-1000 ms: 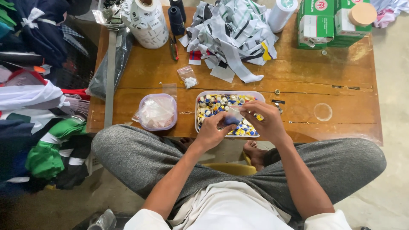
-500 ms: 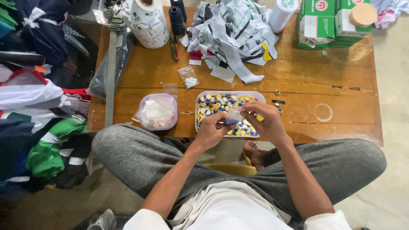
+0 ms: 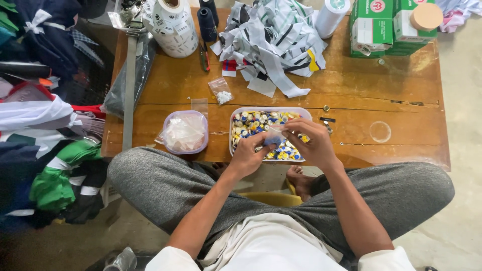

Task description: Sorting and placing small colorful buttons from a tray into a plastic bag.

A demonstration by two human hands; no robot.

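Both hands meet over the rectangular tray point(image 3: 306, 113) of small blue, yellow and white pieces that sits at the near edge of the wooden table point(image 3: 351, 90); the left hand point(image 3: 248, 153) is curled, its fingertips pinched on the lower edge of a small clear plastic bag point(image 3: 275, 136), and the right hand point(image 3: 310, 143) is likewise closed, thumb and forefinger nipping the bag's upper edge; the bag hangs between the two hands just above the tray, and whether a piece is already inside it I cannot tell; the step in hand looks like opening or filling the little bag over the tray; any next move would call for a steady pinch on the thin film and fine finger work; just left of the tray stands a round tub point(image 3: 186, 132) of clear bags, and farther back lie a heap of printed fabric strips point(image 3: 273, 42) and a white roll point(image 3: 175, 25).
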